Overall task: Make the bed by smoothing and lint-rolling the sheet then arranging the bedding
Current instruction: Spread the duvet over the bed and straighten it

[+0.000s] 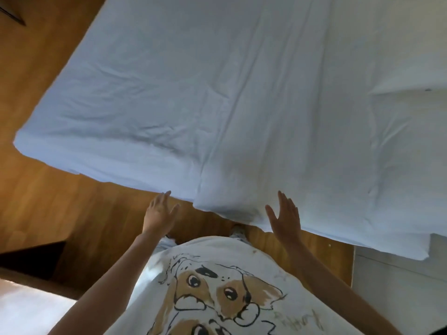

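Note:
A white sheet (193, 93) covers the bed, which fills most of the view. It is creased, with long folds running down the middle toward me. A white pillow (406, 56) lies at the upper right. My left hand (159, 213) hovers open at the bed's near edge, fingertips just at the sheet's hem. My right hand (285, 216) is open too, fingers spread, over the near edge of the sheet. Neither hand holds anything. No lint roller is in view.
Wooden floor (60, 213) lies left of and below the bed. A dark piece of furniture (36, 257) stands at lower left, a white surface (399, 286) at lower right. My feet show at the bed's edge.

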The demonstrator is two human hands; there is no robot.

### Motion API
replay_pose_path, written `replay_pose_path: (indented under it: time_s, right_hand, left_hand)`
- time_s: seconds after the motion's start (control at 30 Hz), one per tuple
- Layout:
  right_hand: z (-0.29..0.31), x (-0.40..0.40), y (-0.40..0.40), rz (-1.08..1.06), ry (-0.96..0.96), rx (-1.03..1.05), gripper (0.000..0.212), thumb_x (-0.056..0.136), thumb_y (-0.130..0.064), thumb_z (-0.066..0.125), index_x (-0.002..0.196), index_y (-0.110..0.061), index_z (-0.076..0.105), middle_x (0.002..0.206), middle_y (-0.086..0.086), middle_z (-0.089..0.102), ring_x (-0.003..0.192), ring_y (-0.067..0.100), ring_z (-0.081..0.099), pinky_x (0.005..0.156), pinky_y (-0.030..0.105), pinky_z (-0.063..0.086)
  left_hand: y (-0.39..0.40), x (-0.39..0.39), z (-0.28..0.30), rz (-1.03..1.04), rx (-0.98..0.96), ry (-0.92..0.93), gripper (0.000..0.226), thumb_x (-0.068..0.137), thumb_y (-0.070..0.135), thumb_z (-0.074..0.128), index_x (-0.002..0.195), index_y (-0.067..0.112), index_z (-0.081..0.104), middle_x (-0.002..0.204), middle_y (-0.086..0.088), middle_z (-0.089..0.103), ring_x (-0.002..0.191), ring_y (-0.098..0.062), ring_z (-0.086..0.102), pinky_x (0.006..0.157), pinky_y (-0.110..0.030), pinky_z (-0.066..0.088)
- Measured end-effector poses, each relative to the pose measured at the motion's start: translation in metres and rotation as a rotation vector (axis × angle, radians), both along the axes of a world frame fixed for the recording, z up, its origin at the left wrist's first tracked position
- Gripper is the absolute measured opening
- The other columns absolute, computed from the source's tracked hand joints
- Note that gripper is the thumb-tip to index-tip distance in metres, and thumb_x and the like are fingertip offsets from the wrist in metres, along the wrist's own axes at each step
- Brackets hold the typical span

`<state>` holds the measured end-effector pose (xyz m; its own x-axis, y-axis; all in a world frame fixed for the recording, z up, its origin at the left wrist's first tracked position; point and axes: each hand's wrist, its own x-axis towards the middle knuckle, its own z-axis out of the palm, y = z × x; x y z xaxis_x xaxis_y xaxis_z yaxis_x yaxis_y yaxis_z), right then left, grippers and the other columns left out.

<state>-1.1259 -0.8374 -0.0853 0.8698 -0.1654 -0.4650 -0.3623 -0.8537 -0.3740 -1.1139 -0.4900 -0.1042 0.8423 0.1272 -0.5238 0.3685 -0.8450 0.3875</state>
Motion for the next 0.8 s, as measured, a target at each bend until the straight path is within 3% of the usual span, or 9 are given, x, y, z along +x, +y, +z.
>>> replay_pose_path:
  time_s: [0.13, 0.2, 0.37, 0.43, 0.6, 0.8]
  right_hand:
    - [-0.001, 0.011, 0.079, 0.05, 0.015, 0.032, 0.064, 0.097, -0.054, 0.038, 0.149, -0.017, 0.032, 0.155, 0.005, 0.033, 0.144, 0.022, 0.027, 0.118, 0.036, 0.021]
    - [0.001, 0.015, 0.126, 0.046, 0.051, 0.06, 0.055, 0.097, -0.05, 0.044, 0.142, -0.019, 0.043, 0.149, 0.0, 0.042, 0.138, 0.018, 0.034, 0.112, 0.032, 0.027]
    - [0.012, 0.021, 0.229, 0.04, 0.146, 0.112, 0.054, 0.096, -0.052, 0.045, 0.142, -0.024, 0.043, 0.148, -0.003, 0.043, 0.135, 0.018, 0.04, 0.11, 0.036, 0.033]
    - [0.015, 0.021, 0.257, -0.006, 0.179, 0.148, 0.053, 0.095, -0.052, 0.047, 0.141, -0.025, 0.044, 0.146, -0.002, 0.046, 0.132, 0.019, 0.045, 0.109, 0.037, 0.037]
    - [0.015, 0.028, 0.294, -0.049, 0.232, 0.202, 0.051, 0.094, -0.052, 0.05, 0.137, -0.025, 0.048, 0.141, -0.001, 0.053, 0.124, 0.02, 0.054, 0.102, 0.035, 0.043]
    - [0.007, 0.056, 0.312, -0.156, 0.273, 0.211, 0.05, 0.094, -0.051, 0.049, 0.137, -0.025, 0.048, 0.139, 0.0, 0.054, 0.123, 0.021, 0.054, 0.101, 0.036, 0.042]
  left_hand:
    - [0.071, 0.004, 0.013, -0.017, -0.054, -0.025, 0.058, 0.099, 0.044, 0.045, 0.147, 0.016, 0.034, 0.152, -0.006, 0.036, 0.139, -0.026, 0.035, 0.111, -0.044, 0.033]
    - [0.109, 0.008, 0.016, -0.074, -0.063, -0.031, 0.056, 0.099, 0.045, 0.045, 0.147, 0.018, 0.035, 0.152, -0.005, 0.038, 0.137, -0.025, 0.038, 0.109, -0.042, 0.036]
    - [0.19, 0.023, 0.027, -0.213, -0.04, 0.045, 0.039, 0.102, 0.035, 0.045, 0.137, 0.018, 0.05, 0.144, -0.003, 0.049, 0.126, -0.023, 0.051, 0.101, -0.035, 0.045]
    - [0.211, 0.031, 0.03, -0.17, -0.096, 0.056, 0.034, 0.101, 0.03, 0.047, 0.131, 0.017, 0.055, 0.136, -0.003, 0.056, 0.117, -0.022, 0.058, 0.096, -0.035, 0.05]
    - [0.243, 0.051, 0.025, -0.166, -0.192, 0.052, 0.027, 0.1, 0.025, 0.05, 0.121, 0.013, 0.062, 0.13, -0.002, 0.06, 0.108, -0.019, 0.062, 0.09, -0.036, 0.055]
    - [0.251, 0.088, 0.024, -0.113, -0.237, 0.089, 0.03, 0.099, 0.025, 0.05, 0.127, 0.014, 0.058, 0.121, -0.004, 0.066, 0.101, -0.016, 0.064, 0.087, -0.028, 0.054]
